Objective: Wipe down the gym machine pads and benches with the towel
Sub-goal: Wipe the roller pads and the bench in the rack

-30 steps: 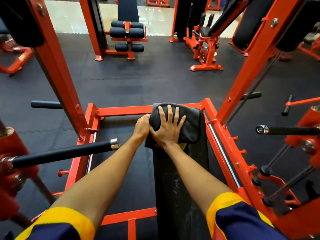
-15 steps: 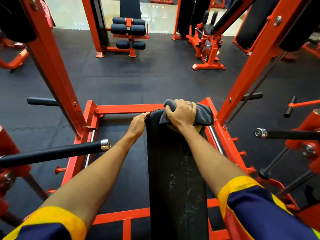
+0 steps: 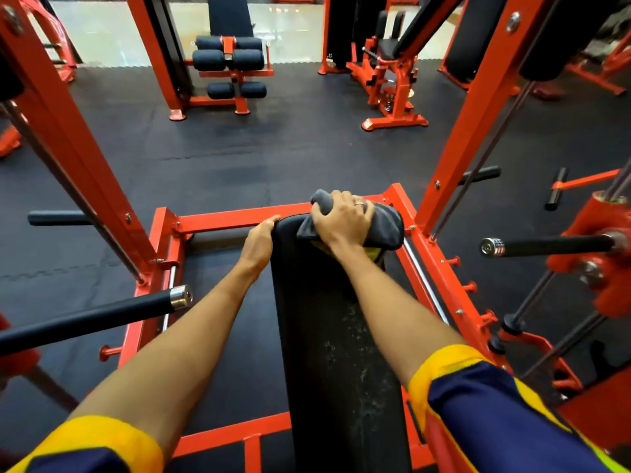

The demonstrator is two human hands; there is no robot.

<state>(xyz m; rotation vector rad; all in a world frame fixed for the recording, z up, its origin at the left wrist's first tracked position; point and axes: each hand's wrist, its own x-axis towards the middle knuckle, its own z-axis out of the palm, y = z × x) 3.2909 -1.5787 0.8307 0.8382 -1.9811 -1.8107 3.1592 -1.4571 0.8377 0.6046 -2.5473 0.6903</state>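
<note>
One bench pad [image 3: 336, 339], one towel [image 3: 387, 228]: right grip [image 3: 341, 220] around towel, left grip [image 3: 258, 245] around pad end.

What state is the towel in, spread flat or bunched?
Bunched: the right hand grips the towel into a wad at the bench pad's far end, folds bulging either side.

The long black bench [image 3: 338, 353], flecked with pale specks, stands inside an orange frame [image 3: 235, 216]; a grey towel [image 3: 386, 230] lies bunched on its far end.

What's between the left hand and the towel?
Head view: only a bare strip of the bench pad between the left hand and the towel.
</note>
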